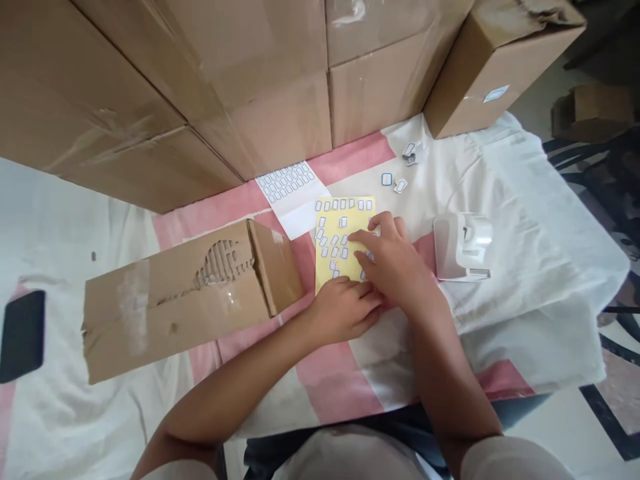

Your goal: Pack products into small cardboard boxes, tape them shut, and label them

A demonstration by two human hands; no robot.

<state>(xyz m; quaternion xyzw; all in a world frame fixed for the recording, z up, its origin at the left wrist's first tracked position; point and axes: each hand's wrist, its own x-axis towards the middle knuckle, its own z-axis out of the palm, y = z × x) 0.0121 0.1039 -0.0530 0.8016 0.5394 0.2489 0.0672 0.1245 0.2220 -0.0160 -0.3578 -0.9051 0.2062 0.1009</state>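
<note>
The yellow sheet (336,230) lies flat on the pink-and-white cloth (525,253), right in front of the person and under both hands. The left hand (343,308) rests on the sheet's near edge with its fingers curled down, pinning that edge to the cloth rather than closing around anything. The right hand (393,257) lies over the sheet's right half, fingers stretched flat and pointing left, the fingertips (356,236) pressing on the paper among the stickers — it holds nothing that can be seen. The sheet is pale yellow and upright-rectangular, and it carries many small white stickers (334,241) with blue borders: a neat row along the far edge and a looser scatter below it. Its lower right part is hidden by the right hand. Just beyond the sheet, touching or nearly touching its far left corner, lies a white label sheet (293,193) with rows of the same blue-bordered labels. A few loose stickers (393,181) lie apart on the cloth farther back. To the right, near the right hand, sits a white plastic device (463,245). To the left lies a long, torn cardboard box (175,300) on its side, and a wall of large cartons (225,80) stands behind everything.
</note>
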